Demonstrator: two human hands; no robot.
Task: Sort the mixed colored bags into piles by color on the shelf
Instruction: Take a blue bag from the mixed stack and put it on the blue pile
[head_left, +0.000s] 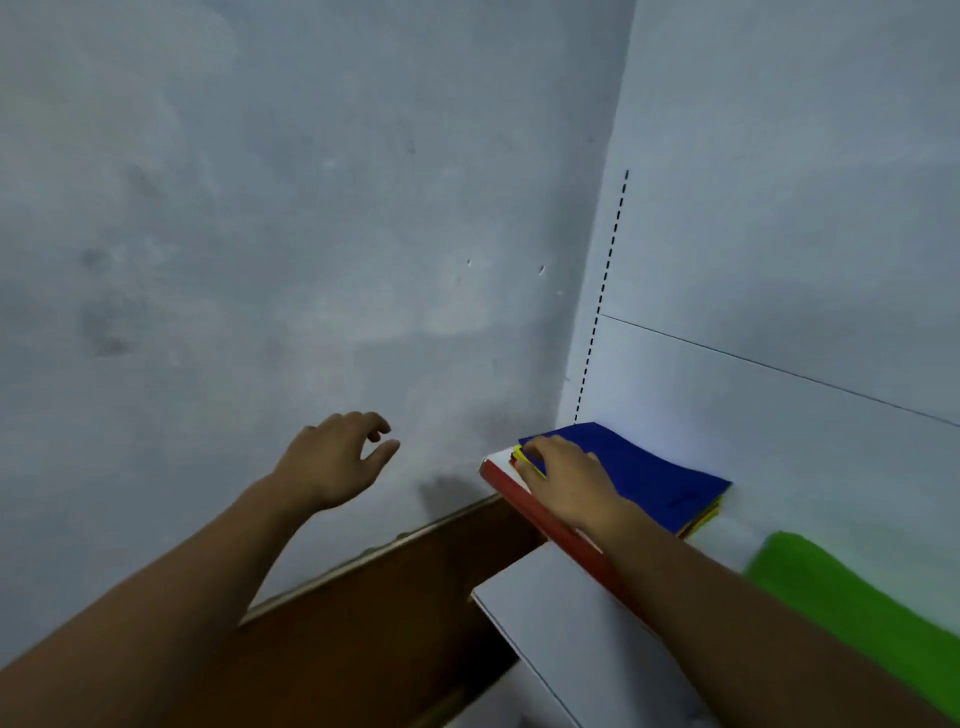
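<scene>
The flat stack of mixed coloured bags, topped by a dark blue fabric bag with yellow, red and orange edges showing under it, lies beneath your right hand, on the left end of the white shelf with a red front edge. Your right hand rests on the stack's near left corner, with its fingers curled down round that corner at the yellow edges. A bright green fabric bag pile lies on the same shelf to the right of your right forearm, apart from the stack. Your left hand hangs in the air, well to the left of the stack, fingers loosely bent and holding nothing. Behind it is a plain grey wall. Beyond your right hand rises the white back panel with a row of dark slots. Below your right forearm sits a lower white shelf, and between your arms a brown wooden board.
</scene>
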